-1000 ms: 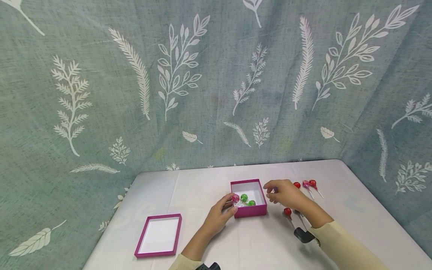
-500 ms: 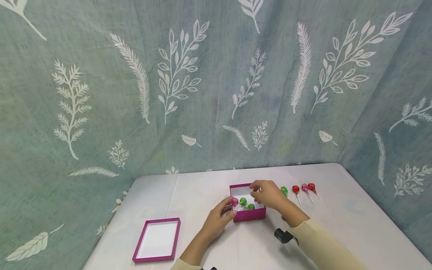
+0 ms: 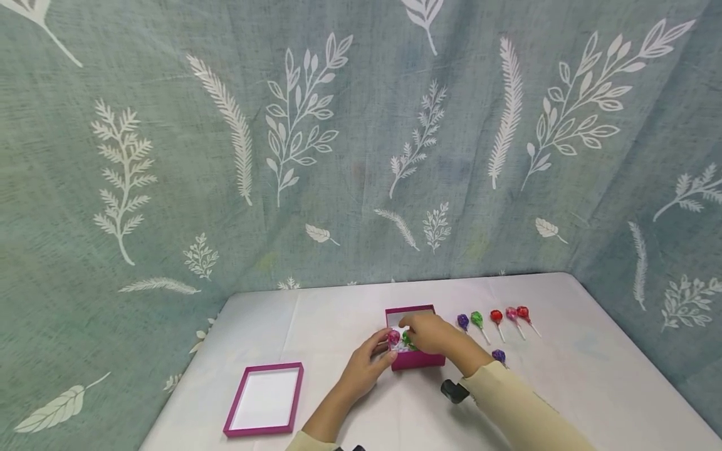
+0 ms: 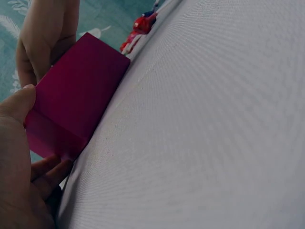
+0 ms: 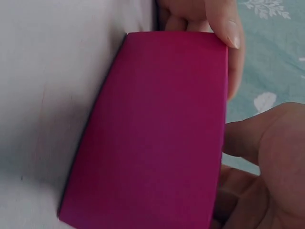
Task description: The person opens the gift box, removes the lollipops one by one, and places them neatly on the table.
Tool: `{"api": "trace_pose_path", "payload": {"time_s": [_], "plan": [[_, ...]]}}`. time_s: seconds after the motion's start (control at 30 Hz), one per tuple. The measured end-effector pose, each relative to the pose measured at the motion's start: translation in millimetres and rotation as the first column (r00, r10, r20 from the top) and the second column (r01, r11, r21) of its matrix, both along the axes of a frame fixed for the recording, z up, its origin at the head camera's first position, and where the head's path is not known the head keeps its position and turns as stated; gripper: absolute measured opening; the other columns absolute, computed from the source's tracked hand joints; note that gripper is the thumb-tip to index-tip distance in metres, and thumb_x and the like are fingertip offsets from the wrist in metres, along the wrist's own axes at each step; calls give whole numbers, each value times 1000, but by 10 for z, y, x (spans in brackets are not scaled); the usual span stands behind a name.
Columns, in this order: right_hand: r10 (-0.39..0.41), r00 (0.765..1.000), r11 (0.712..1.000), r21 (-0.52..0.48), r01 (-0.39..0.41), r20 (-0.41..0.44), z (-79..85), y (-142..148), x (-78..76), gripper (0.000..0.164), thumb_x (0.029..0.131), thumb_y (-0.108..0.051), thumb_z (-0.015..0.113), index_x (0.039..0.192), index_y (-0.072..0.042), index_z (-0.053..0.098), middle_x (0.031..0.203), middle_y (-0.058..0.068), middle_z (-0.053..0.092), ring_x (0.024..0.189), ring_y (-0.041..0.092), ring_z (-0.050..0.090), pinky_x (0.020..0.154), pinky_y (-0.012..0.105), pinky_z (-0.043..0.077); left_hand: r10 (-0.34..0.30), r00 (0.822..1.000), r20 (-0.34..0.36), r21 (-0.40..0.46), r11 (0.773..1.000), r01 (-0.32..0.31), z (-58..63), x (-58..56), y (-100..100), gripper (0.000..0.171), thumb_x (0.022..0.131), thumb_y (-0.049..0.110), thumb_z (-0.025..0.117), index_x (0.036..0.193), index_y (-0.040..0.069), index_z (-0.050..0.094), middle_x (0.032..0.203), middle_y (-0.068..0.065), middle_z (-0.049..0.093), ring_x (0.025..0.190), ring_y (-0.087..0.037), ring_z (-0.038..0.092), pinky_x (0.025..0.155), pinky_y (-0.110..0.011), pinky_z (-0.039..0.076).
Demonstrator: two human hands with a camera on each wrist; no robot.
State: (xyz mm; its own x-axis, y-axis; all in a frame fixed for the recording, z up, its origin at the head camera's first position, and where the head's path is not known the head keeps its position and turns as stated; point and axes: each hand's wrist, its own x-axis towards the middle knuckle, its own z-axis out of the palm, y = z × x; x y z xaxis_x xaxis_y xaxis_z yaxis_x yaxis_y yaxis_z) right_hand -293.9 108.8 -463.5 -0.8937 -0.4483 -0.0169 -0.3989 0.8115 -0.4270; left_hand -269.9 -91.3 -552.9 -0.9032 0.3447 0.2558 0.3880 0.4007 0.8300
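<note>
A magenta box (image 3: 418, 359) with a white inside stands on the table, its open top facing up. Along its left side my left hand (image 3: 361, 369) grips the wall, thumb at the front corner and fingers farther back. Just inside that wall is a pink lollipop (image 3: 393, 337), near the left fingers. My right hand (image 3: 431, 333) reaches over the right part of the box, fingers pointing down into it beside a green lollipop (image 3: 407, 338). The right fingertips are hidden, so whether they hold anything does not show. In the right wrist view, the box wall (image 5: 152, 129) covers the contents.
A magenta-rimmed lid (image 3: 265, 399) lies inside up at the left. Right of the box are several lollipops: purple (image 3: 463, 321), green (image 3: 476, 318), red (image 3: 496, 316), pink (image 3: 511, 312). Another purple lollipop (image 3: 499, 356) lies nearer, partly behind the right sleeve.
My right hand has moved left from beside the lollipops on the table and into the box. The left hand has kept its place on the box.
</note>
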Motion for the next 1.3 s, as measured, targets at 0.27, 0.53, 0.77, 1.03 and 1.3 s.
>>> {"api": "trace_pose_path", "payload": {"time_s": [0.27, 0.53, 0.77, 1.03, 1.3], "plan": [[-6, 999, 998, 60, 4, 40, -58, -54, 0, 24, 97, -15, 55, 114, -6, 69, 110, 7, 68, 114, 31, 59, 99, 49, 43, -14, 1000, -16, 20, 1000, 15, -3, 4, 14, 58, 95, 46, 59, 146, 22, 45, 140, 2, 52, 121, -18, 55, 103, -53, 38], [-76, 997, 995, 66, 74, 30, -71, -99, -18, 29, 88, -13, 70, 116, -5, 67, 107, 9, 68, 109, 31, 61, 97, 49, 45, -20, 1000, -12, 20, 1000, 20, 30, 13, 11, 60, 94, 46, 60, 146, 21, 45, 140, -2, 53, 121, -17, 55, 104, -53, 37], [-123, 992, 989, 89, 122, 10, -79, -140, -38, 34, 81, -9, 76, 114, -6, 69, 101, 7, 68, 101, 29, 63, 92, 48, 48, -16, 1000, -5, 8, 1000, 16, 41, 16, 6, 58, 95, 47, 58, 146, 24, 45, 140, -1, 53, 122, -19, 55, 102, -53, 39], [-165, 986, 981, 106, 165, -10, -84, -180, -44, 37, 80, -12, 77, 115, -5, 68, 102, 8, 68, 99, 28, 63, 89, 46, 50, -19, 1000, -7, -1, 1000, 19, 25, 19, -12, 58, 95, 47, 58, 147, 23, 43, 142, 0, 51, 122, -21, 55, 102, -53, 41], [-177, 983, 980, 84, 179, -41, -92, -196, -47, 37, 77, -12, 79, 112, -5, 69, 97, 7, 69, 94, 27, 64, 87, 46, 51, -13, 1000, -10, -3, 1000, 13, 16, 16, -11, 58, 96, 45, 57, 147, 21, 43, 142, 0, 50, 122, -22, 55, 101, -54, 40]]}}
